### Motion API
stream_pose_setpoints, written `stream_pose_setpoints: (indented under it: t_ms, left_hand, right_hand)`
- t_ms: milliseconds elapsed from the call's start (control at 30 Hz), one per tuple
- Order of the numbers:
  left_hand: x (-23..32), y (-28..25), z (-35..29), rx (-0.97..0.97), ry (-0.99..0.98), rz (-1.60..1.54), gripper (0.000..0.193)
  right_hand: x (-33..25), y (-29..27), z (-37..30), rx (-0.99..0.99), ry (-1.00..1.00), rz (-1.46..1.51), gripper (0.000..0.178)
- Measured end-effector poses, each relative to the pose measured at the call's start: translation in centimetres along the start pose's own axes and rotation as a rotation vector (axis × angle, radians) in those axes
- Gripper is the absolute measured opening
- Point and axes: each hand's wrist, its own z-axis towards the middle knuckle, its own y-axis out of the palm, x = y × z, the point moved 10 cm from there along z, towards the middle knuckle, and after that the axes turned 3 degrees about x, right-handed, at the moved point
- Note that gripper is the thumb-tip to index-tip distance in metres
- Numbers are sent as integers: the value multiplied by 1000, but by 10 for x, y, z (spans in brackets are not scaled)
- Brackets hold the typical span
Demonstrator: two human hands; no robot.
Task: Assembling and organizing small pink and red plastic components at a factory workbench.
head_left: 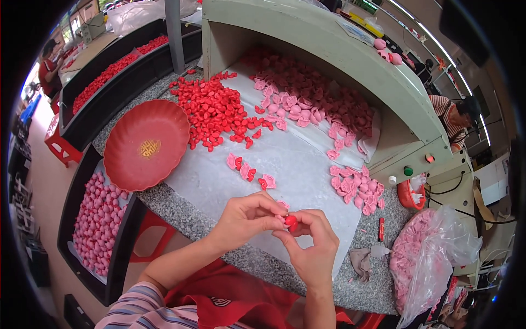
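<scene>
Over the near part of the white sheet [208,170], my left hand [241,219] and my right hand [313,244] meet with fingertips pinched. Between them is a small glossy red piece [291,222], with a bit of pink beside it mostly hidden by my left fingers. Just beyond my hands lie a few pink shell-shaped pieces [245,171] with red pieces among them in a loose row. Farther off is a heap of red pieces [216,112]. Pink shell pieces [298,112] spread to its right, and another pink cluster [359,189] sits near the sheet's right edge.
A grey-green metal housing [329,33] arches over the far pink heap. To the left are a red scalloped dish [123,153], a black tray of red pieces [90,118] and a lower black tray of pink-red balls [118,257]. A clear plastic bag [438,257] of pink pieces stands right. Other people are in the background.
</scene>
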Motion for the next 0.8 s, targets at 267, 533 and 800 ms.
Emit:
stream_pose_setpoints:
  t_ms: [267,533,800]
  left_hand:
    - [-15,-2,-5,22,-169,-138,12]
    - [-13,-7,-8,161,-141,90,10]
    - [-44,-8,-15,257,-341,-354,8]
  right_hand:
    - [0,3,-5,41,-20,11,27]
    - [-8,1,-9,133,-115,-269,24]
    - [1,4,-13,161,-50,-254,21]
